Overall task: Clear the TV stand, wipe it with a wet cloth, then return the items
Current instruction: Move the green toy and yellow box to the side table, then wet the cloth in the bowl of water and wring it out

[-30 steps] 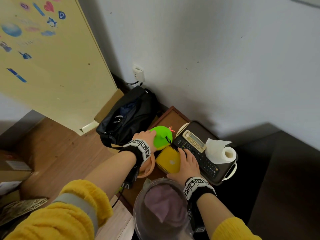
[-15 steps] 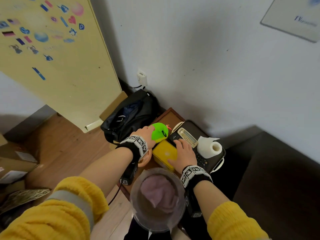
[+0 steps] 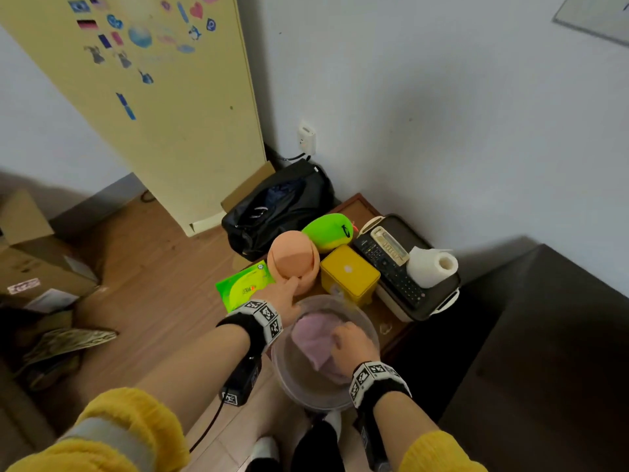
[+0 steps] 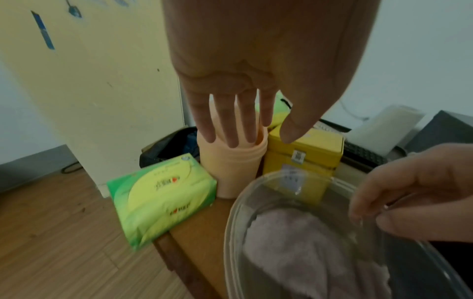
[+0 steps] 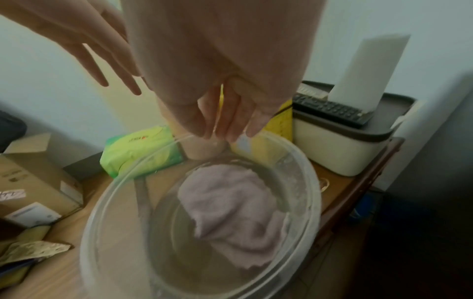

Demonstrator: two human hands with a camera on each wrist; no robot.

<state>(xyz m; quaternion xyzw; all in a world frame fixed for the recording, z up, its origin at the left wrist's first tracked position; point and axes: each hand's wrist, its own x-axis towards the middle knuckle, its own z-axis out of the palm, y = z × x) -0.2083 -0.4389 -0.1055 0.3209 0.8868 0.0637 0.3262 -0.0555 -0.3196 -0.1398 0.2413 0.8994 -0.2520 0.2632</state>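
Purple cloth [image 3: 315, 338] in bowl [image 3: 282, 366] under both hands, left [image 3: 284, 298] and right [image 3: 354, 345], fingers loose, empty.

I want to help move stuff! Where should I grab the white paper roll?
Hold the white paper roll around its round middle, coming from above. It lies on its side on the tray lid, and a loose sheet sticks up, so don't pull that.

Soft, even daylight fills the room, and the white wall [image 3: 442, 97] stays bright toward twelve o'clock. Deep shadow swallows the dark sofa [image 3: 544, 352] at four o'clock. Wide-angle bending curves the yellow cabinet door [image 3: 163, 114]. Both wrist views are dim, grainy and smeared, and the clear basin's rim [image 5: 256, 139] catches faint glare.
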